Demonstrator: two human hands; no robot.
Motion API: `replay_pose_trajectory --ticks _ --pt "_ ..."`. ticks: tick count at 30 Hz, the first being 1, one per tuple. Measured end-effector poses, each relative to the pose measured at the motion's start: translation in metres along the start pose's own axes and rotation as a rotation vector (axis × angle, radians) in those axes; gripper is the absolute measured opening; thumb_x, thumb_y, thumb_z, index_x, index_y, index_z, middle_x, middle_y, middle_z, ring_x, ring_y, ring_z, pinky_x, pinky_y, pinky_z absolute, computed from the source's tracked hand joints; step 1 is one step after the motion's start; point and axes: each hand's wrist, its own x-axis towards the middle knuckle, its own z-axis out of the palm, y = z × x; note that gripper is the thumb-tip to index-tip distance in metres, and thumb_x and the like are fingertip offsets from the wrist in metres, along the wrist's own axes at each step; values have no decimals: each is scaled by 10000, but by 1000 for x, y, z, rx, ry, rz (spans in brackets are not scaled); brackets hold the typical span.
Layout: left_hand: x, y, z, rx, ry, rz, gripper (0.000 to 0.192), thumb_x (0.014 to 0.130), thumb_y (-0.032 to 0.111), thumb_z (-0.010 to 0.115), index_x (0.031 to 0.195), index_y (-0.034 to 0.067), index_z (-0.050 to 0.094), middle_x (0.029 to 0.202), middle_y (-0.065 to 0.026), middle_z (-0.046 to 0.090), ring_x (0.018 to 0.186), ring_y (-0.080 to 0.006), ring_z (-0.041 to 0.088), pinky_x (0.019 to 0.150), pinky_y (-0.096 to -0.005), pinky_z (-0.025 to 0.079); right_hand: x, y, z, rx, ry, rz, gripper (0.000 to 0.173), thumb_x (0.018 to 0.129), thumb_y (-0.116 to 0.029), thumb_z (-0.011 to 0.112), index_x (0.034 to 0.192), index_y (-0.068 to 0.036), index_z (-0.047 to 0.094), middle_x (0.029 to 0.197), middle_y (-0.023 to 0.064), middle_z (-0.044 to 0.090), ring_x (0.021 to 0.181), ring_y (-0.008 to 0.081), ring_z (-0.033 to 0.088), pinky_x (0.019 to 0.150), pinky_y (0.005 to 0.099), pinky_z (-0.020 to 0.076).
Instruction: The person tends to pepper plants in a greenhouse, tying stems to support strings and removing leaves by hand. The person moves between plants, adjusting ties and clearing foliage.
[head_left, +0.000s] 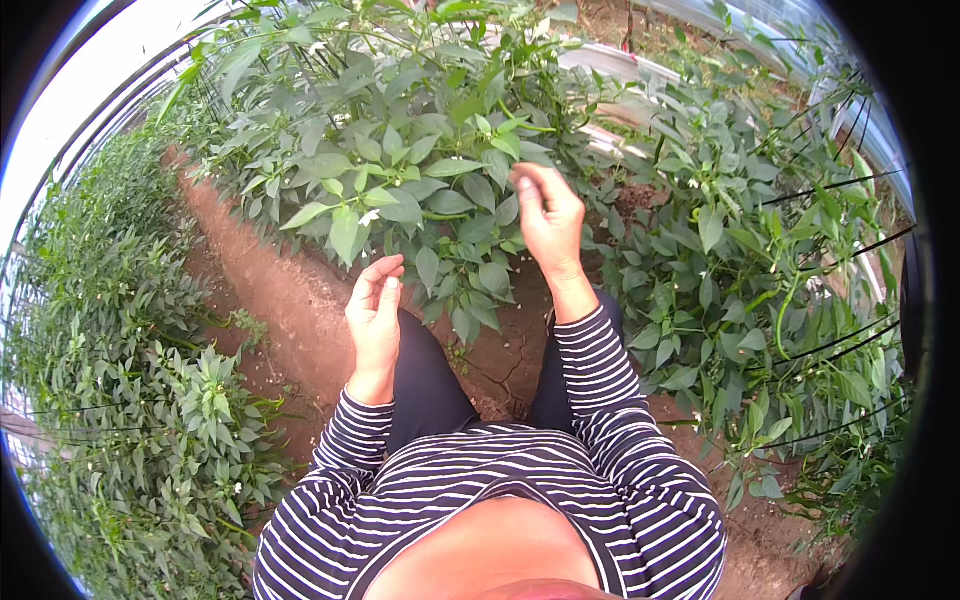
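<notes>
In front of me stands a leafy pepper plant (450, 180) with small white flowers (369, 217). My left hand (375, 319) is raised just below its near leaves, fingers loosely bent and thumb apart, with nothing seen in it. At the plant's right side is my right hand (553, 217), its fingers curled close to the leaves. Whether those fingers pinch anything, I cannot tell. A slim green pepper (446, 217) shows among the leaves between the hands. Another thin pepper (529, 126) hangs higher up, beyond my right hand.
Pepper plants (720, 300) crowd the right side, with a long curved green pepper (784, 315) and dark lines across them. A bare soil path (262, 289) separates the left row (112, 315). Plastic sheeting (787, 30) borders the far right. My knees (427, 375) flank the near soil.
</notes>
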Motion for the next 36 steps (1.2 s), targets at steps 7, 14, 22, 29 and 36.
replay_pose_trajectory --ticks 7,14,22,29,36 --pt "16 19 -34 -142 199 147 170 937 11 540 1095 -11 599 1032 -89 655 911 -148 621 787 -259 491 91 -114 13 260 -129 -150 186 944 -9 533 1096 21 636 979 89 691 871 127 650 798 245 519" --pt "9 27 -28 -234 88 120 142 944 26 541 1068 -7 599 1028 -101 662 854 -138 620 753 -253 488 170 -102 126 -525 -368 -137 312 836 -130 605 1089 45 553 977 246 653 902 402 646 880 451 514" --pt "-2 26 -61 -171 79 87 152 941 -13 518 1070 4 596 992 -84 661 803 -120 604 726 -237 493 188 -48 97 -342 -260 -101 273 853 -164 655 1101 -51 669 964 121 710 867 224 683 821 332 543" --pt "42 81 -50 -117 -49 270 132 940 -22 501 1015 -7 608 1018 -95 652 817 -119 600 723 -236 488 204 -10 35 293 -38 223 128 881 -38 653 997 13 639 929 94 697 782 140 678 664 235 548" --pt "193 167 32 -508 -451 -66 285 903 -29 487 1160 -147 518 1183 -233 563 1028 -276 601 926 -350 502 210 -19 52 316 -136 178 137 887 -42 639 1007 18 614 925 108 698 787 158 683 662 240 545"
